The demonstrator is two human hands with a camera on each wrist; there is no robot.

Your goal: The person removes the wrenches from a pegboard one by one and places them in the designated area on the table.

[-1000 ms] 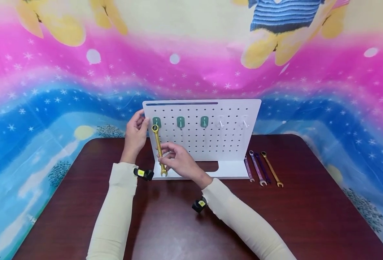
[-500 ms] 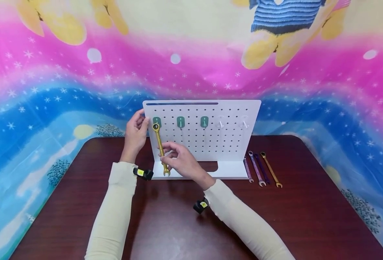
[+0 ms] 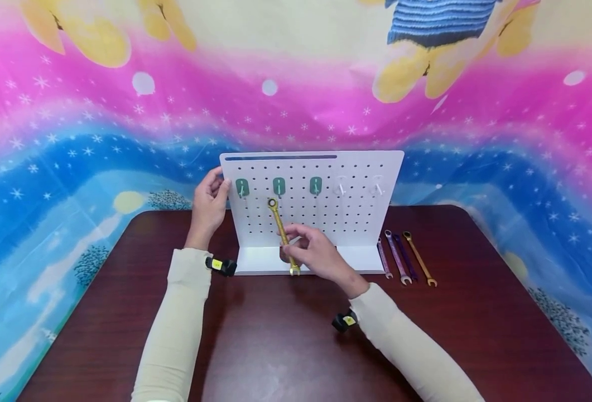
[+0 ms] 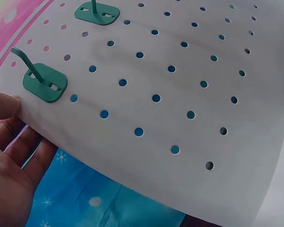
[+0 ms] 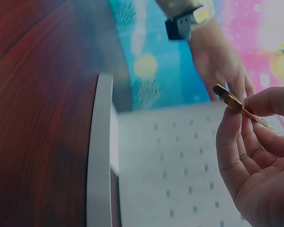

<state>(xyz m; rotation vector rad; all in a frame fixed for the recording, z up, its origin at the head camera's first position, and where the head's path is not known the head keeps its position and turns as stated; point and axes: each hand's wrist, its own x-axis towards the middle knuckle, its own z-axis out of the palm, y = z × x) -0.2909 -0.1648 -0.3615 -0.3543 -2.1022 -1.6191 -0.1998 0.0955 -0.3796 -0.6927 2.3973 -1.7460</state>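
A white pegboard stand (image 3: 366, 158) stands upright on the table. My left hand (image 3: 208, 209) grips its left edge, the thumb in front and the fingers behind. In the left wrist view, a green hook (image 4: 45, 82) sits close to that thumb. My right hand (image 3: 317, 254) pinches a gold combination wrench (image 3: 280, 222) by its shank, in front of the board. The wrench tilts, its ring end up and its open end down. This ring end is below the middle green hook (image 3: 279, 186), apart from it. The right wrist view shows the wrench between thumb and fingers.
Green hooks are also at the left (image 3: 242, 187) and right (image 3: 316, 185) of the middle one, then two clear hooks, one nearer (image 3: 341, 187), one farther right (image 3: 378, 186). Several wrenches lie right of the stand, including a pink one (image 3: 399, 259) and a gold one (image 3: 419, 259).
My right hand has moved right with the gold wrench, from the leftmost green hook to below the middle one. The left hand stays on the board's edge.
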